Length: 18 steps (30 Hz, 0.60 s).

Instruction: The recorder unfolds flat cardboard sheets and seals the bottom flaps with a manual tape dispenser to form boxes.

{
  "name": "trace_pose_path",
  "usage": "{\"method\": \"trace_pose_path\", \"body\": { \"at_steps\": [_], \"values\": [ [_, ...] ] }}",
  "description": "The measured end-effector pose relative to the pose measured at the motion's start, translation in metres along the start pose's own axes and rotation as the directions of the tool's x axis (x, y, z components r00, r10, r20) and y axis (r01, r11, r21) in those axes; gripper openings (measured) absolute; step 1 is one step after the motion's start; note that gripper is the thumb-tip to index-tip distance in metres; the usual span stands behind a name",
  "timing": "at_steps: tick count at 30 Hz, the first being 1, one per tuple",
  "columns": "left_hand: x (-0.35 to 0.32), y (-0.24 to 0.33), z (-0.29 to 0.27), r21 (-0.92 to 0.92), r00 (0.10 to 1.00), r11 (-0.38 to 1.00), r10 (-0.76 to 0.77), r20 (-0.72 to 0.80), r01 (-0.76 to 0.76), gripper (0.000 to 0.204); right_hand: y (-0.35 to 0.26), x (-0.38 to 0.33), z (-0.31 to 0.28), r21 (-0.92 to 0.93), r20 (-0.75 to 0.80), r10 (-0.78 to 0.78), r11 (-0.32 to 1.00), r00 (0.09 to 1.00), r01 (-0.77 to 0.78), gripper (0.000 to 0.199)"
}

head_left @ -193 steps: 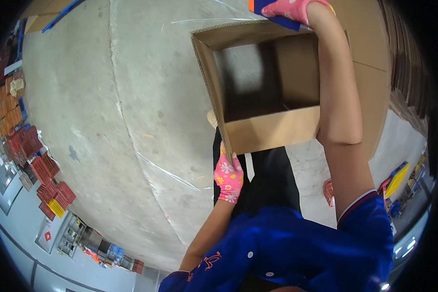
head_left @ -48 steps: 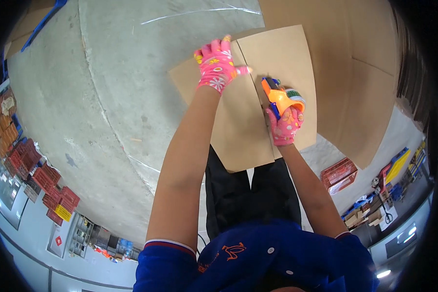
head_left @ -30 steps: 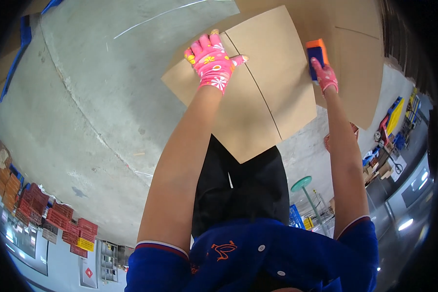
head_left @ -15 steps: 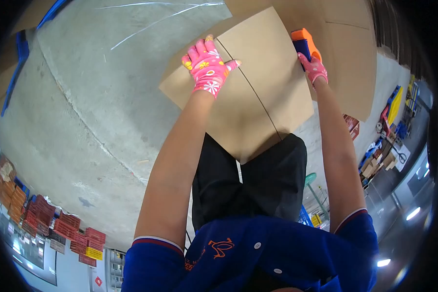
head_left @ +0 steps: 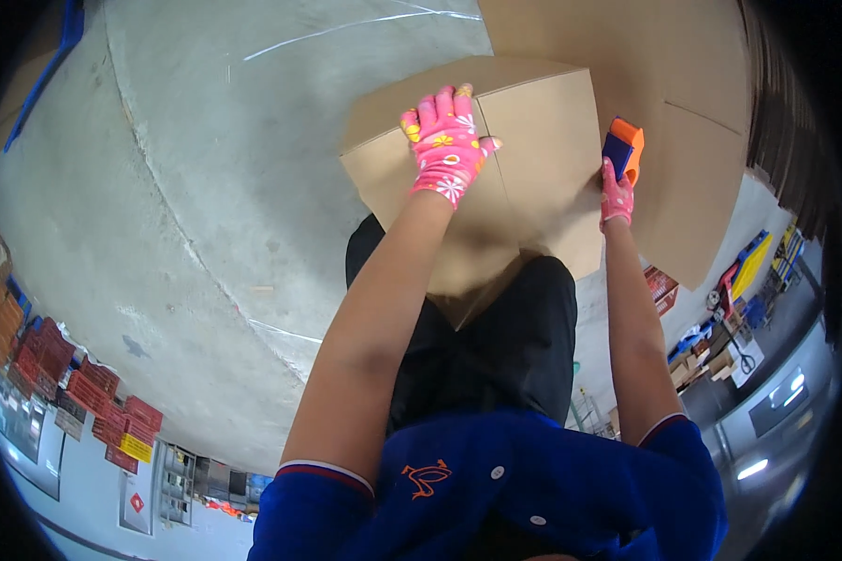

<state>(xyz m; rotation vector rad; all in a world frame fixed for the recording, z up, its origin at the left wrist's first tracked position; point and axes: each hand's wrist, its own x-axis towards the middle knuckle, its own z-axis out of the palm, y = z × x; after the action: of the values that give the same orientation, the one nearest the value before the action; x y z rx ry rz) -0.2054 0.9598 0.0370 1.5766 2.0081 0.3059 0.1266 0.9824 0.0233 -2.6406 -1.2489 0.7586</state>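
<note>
The left hand [head_left: 444,148], in a pink flowered glove, lies flat with fingers spread across the closed flaps of the cardboard box [head_left: 543,150], pressing right on the centre seam [head_left: 492,178]. That seam runs away from the person, passing under the left palm. To the right of it, at the box's right edge, the right hand [head_left: 616,194] is closed around an orange and blue tape dispenser [head_left: 622,150], held upright against the flap's rim. The left hand sits on the seam; the right hand is well off to its side. Beyond the right hand leans a larger cardboard sheet [head_left: 683,84].
</note>
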Motion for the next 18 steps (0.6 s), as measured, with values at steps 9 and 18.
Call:
{"method": "trace_pose_path", "body": {
  "at_steps": [9, 18],
  "values": [
    [0.000, -0.007, 0.002, -0.003, 1.000, 1.000, -0.023, 0.014, 0.023, 0.081, -0.026, -0.033, 0.021, -0.166, -0.225, -0.011, 0.986, 0.974, -0.027, 0.059],
    [0.001, 0.003, 0.002, 0.002, 0.999, 1.000, -0.013, 0.050, 0.013, 0.086, -0.061, -0.060, -0.013, -0.106, -0.273, -0.361, 0.933, 0.892, 0.345, 0.042]
  ]
}}
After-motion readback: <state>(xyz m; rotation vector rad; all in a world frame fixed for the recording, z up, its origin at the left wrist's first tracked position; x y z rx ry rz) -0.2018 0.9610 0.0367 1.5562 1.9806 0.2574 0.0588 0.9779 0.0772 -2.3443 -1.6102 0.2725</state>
